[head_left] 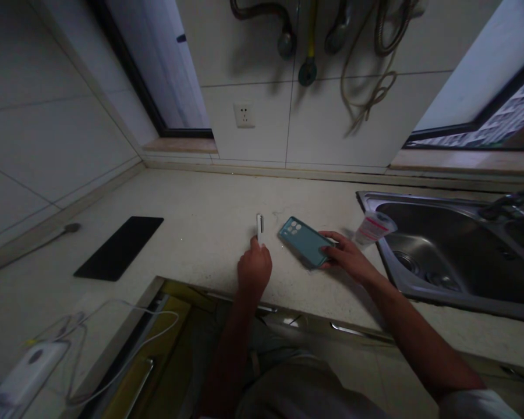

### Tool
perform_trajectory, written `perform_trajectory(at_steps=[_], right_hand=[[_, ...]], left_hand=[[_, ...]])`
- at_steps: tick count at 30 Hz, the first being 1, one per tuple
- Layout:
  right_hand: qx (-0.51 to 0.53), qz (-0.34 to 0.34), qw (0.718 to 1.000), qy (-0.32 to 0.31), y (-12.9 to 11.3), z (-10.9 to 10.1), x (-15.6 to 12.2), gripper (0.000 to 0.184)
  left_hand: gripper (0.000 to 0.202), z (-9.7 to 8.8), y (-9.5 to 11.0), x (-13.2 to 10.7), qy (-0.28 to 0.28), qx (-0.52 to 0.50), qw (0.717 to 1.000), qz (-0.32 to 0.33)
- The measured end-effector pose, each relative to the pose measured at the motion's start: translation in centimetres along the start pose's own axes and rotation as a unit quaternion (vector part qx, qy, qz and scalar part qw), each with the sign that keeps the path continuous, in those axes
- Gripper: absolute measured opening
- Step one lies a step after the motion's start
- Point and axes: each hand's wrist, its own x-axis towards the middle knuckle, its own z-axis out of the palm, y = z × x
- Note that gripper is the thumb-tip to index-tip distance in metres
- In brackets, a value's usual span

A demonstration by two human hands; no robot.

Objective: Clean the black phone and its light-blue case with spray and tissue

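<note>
My left hand (255, 267) is closed around the lower end of a slim white phone (259, 227). It stands out above my fist and is seen edge-on, with a dark raised patch near its top right; its lower part is hidden in the hand. Just to the right, my right hand (340, 253) grips the near right end of a teal phone case (304, 240), thumb on top and fingers at the edge. The case has camera holes at its far left corner and is tilted a little over the pale counter (213, 233).
A clear plastic cup (372, 228) with red print lies by the steel sink (436, 250) on the right. A flat black panel (119, 247) lies on the left. A white power strip (32, 372) with cables sits at lower left. Pipes and a socket (244, 115) are on the wall.
</note>
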Motion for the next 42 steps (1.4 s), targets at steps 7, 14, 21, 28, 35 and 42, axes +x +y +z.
perform_trajectory(at_steps=[7, 14, 21, 28, 35, 42], right_hand=[[0.014, 0.013, 1.000, 0.015, 0.5, 0.0, 0.2, 0.059], [0.013, 0.005, 1.000, 0.009, 0.5, 0.0, 0.2, 0.062], [0.008, 0.003, 1.000, 0.002, 0.0, 0.0, -0.1, 0.058], [-0.009, -0.007, 1.000, 0.008, 0.5, -0.2, 0.2, 0.057], [0.003, 0.003, 1.000, 0.009, 0.5, -0.1, 0.1, 0.060], [0.002, 0.030, 1.000, -0.008, 0.4, 0.5, -0.1, 0.063]], left_hand=[[0.041, 0.2, -0.7, 0.1, 0.032, 0.137, 0.990, -0.003], [0.045, 1.0, -0.9, 0.2, 0.028, 0.170, 0.985, 0.022], [0.051, 1.5, -0.8, 0.0, 0.007, 0.219, 0.974, 0.059], [0.051, 1.6, -0.4, -0.1, 0.000, 0.230, 0.971, 0.062], [0.050, 1.9, -0.4, 0.0, -0.006, 0.244, 0.967, 0.069], [0.049, 2.7, -1.2, -0.1, -0.015, 0.222, 0.972, 0.080]])
